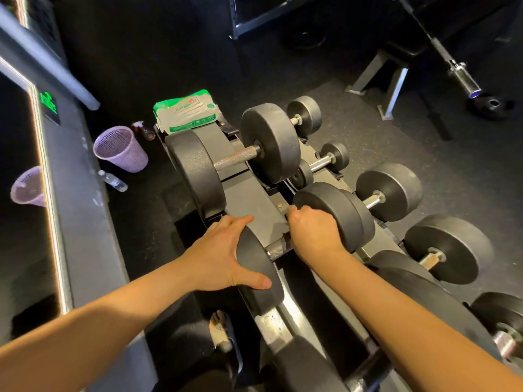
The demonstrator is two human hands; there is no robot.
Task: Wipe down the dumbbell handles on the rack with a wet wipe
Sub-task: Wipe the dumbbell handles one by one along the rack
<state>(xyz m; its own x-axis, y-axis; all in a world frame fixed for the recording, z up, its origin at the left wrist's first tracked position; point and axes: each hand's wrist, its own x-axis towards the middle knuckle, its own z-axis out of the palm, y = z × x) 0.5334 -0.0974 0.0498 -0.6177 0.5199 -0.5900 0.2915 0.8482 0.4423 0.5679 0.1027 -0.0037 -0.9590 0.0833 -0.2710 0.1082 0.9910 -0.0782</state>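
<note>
Dim room, dark speckled rubber floor (pixel 396 148). At left a mirror (pixel 19 244) with a glowing edge above a grey ledge (pixel 82 222); a lilac mesh bin (pixel 121 150) and a water bottle (pixel 113 181) beside it. Barbell (pixel 452 65) and bench frame (pixel 393 80) far right

A purple basket (pixel 121 149) stands near a lying water bottle (pixel 113 181).
</note>
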